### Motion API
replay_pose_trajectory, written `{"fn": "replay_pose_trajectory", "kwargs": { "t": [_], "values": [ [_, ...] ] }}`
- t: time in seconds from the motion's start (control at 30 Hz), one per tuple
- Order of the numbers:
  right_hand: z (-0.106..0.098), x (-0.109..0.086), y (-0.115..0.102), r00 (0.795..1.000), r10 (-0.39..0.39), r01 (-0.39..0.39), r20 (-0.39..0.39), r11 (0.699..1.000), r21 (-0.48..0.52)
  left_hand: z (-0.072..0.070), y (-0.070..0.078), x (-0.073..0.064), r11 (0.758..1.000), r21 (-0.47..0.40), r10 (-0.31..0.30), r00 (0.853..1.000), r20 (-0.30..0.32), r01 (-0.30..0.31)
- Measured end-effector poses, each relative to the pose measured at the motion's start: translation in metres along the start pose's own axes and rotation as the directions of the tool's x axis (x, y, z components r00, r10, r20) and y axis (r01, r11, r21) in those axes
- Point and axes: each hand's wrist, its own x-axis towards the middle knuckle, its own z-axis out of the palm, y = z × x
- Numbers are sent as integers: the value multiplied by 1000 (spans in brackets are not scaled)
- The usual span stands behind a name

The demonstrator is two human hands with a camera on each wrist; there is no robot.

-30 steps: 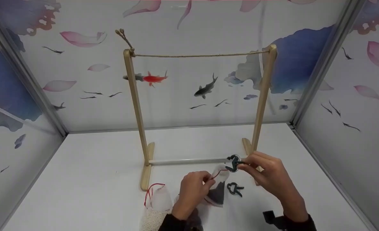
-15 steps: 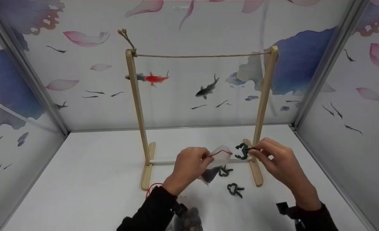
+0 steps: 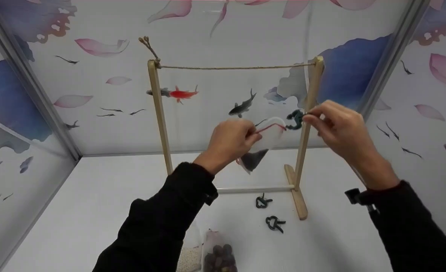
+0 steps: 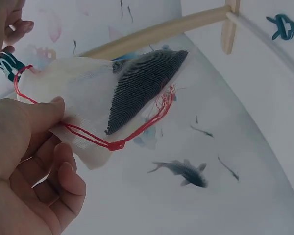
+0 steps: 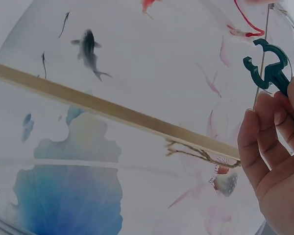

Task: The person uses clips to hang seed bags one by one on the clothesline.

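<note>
Fingers of left hand (image 3: 231, 142) pinch mesh pouch (image 4: 102, 90); right hand (image 3: 346, 133) pinches green clip (image 5: 274, 73), contact with pouch unclear. Probably hanging stage; next likely calls for raising both to rope (image 3: 234, 68).

So my left hand (image 4: 29, 152) has a white mesh bag (image 4: 81, 88) pinched under the thumb, dark stuff (image 4: 144, 90) bunched at one end; a red cord (image 4: 116, 145) runs from my thumb to a knot and frayed tassel; my right hand (image 4: 4, 27) pokes in top left, green clip (image 4: 9, 66) just below; behind, a wooden post (image 4: 161, 33), white rod (image 4: 264, 39) and second clip (image 4: 283, 27)
</note>
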Motion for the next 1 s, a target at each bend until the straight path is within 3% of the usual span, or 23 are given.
{"fn": "replay_pose_trajectory", "kwargs": {
  "t": [0.13, 0.3, 0.5, 0.73, 1.0],
  "values": [
    [-10, 31, 7, 1000, -6, 5, -11, 999, -40, -14, 0, 20, 998, 11, -55, 998, -16, 55],
    [-14, 60, 11, 998, -10, 7, -57, 998, -56, -21, -5, 36, 992, 1, -127, 990, -62, 127],
    [-15, 87, 12, 994, 86, -92, -69, 992, -87, -26, -7, 50, 984, -40, -177, 974, -139, 173],
    [-19, 107, 11, 965, 241, -228, 98, 965, -127, -30, -7, 58, 980, -44, -198, 966, -164, 194],
    [-17, 109, 11, 955, 218, -208, 204, 976, -69, -33, -7, 64, 980, -36, -197, 962, -188, 194]
  ]
}}
